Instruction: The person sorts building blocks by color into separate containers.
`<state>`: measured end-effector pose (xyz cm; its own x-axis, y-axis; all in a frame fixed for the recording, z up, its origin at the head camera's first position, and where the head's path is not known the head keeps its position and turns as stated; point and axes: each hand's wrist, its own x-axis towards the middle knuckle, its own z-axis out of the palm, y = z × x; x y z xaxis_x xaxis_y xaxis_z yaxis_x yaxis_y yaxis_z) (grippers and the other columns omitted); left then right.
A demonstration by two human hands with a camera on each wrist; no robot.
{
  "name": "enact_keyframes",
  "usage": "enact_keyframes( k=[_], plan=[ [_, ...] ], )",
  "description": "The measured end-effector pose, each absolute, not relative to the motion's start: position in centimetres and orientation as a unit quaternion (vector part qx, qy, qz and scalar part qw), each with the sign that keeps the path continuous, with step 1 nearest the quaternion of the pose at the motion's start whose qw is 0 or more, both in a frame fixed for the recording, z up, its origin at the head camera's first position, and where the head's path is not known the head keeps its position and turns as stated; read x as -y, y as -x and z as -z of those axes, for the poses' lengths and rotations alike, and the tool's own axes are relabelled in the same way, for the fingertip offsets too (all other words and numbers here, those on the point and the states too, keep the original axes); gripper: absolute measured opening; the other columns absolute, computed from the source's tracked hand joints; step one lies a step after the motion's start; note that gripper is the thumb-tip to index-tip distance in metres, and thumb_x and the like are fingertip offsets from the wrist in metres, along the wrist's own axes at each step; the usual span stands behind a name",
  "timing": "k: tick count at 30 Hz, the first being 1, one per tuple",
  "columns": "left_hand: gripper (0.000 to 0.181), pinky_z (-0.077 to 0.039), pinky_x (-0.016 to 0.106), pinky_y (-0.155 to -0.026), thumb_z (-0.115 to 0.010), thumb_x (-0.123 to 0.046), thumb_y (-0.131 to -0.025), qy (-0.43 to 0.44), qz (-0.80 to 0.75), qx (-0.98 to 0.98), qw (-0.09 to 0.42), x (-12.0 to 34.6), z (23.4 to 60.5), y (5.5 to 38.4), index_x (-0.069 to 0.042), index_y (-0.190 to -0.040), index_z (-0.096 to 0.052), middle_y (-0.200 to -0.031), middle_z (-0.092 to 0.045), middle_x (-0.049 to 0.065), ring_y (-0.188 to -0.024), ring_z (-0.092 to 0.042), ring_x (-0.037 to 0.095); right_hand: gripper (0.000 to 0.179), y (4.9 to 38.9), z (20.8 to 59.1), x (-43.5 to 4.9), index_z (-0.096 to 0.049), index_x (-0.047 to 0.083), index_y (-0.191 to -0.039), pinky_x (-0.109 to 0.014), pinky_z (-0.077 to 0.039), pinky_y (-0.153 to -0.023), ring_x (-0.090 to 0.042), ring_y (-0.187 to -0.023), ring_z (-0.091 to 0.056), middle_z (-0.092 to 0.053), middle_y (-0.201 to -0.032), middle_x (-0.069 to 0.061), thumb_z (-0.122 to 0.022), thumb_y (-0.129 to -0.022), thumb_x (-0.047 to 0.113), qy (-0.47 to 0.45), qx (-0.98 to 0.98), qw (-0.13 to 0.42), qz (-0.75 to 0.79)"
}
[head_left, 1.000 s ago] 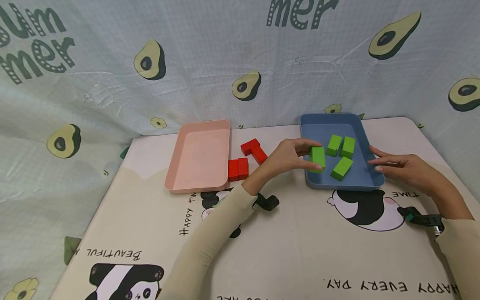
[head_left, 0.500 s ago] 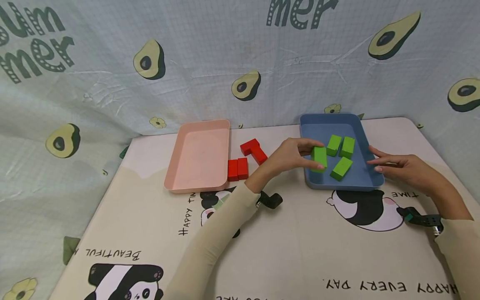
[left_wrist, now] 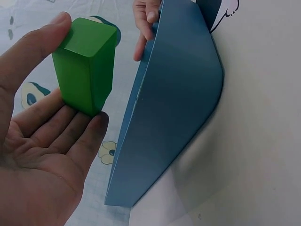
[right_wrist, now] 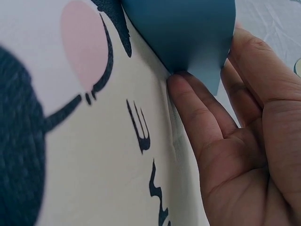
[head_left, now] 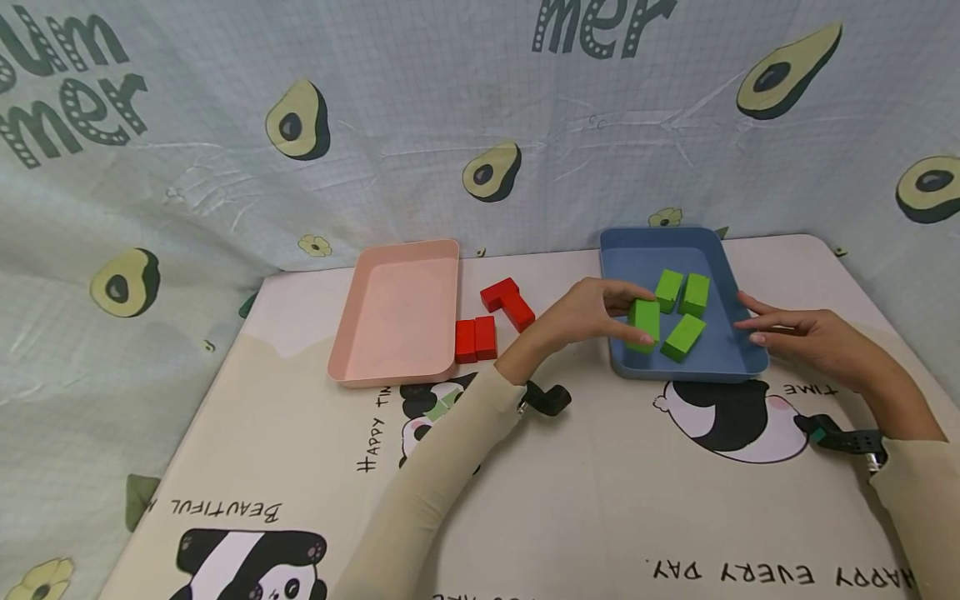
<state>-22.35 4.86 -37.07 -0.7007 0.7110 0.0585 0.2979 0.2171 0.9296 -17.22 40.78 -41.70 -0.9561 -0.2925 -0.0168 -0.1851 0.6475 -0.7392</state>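
My left hand [head_left: 588,317] pinches a green block [left_wrist: 87,61] between thumb and fingertips, holding it upright above the left part of the blue tray [head_left: 720,354]. In the left wrist view the block is raised beside the tray's outer wall. Three green blocks lie in the tray: one at the back [head_left: 669,290], one to its right [head_left: 695,294] and one nearer the front [head_left: 682,337]. At the tray's right side, my right hand [head_left: 817,342] holds the wall. Some of its fingers reach over the rim, while another fingertip [right_wrist: 178,84] touches low on the outside.
A pink tray [head_left: 397,317] stands on the left of the table. Beside it, close to my left forearm, lie several red blocks [head_left: 486,337]. A printed cloth [head_left: 405,100] hangs behind the table, and a printed cover [head_left: 570,500] spreads over the tabletop.
My left hand has shifted slightly to the right with the green block, bringing it closer to the blocks in the blue tray. The right hand and both trays have stayed put.
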Motion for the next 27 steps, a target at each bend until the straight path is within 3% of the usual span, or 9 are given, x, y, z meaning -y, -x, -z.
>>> enact_keyframes(
  k=[27],
  plan=[
    [0.058,-0.051,0.026,-0.104,-0.091,-0.016,-0.078,-0.331,-0.521,-0.759,0.208,-5.75,36.82,22.64,-0.008,-0.131,-0.069,-0.121,-0.072,-0.001,-0.108,-0.066,0.0,0.036,17.23,41.93,-40.88,-0.069,0.004,-0.131,0.003,-0.034,-0.093,0.023,-0.127,-0.03,-0.033,-0.16,0.02,-0.065,-0.102,0.026,0.129,-0.906,0.068,0.398]
  ],
)
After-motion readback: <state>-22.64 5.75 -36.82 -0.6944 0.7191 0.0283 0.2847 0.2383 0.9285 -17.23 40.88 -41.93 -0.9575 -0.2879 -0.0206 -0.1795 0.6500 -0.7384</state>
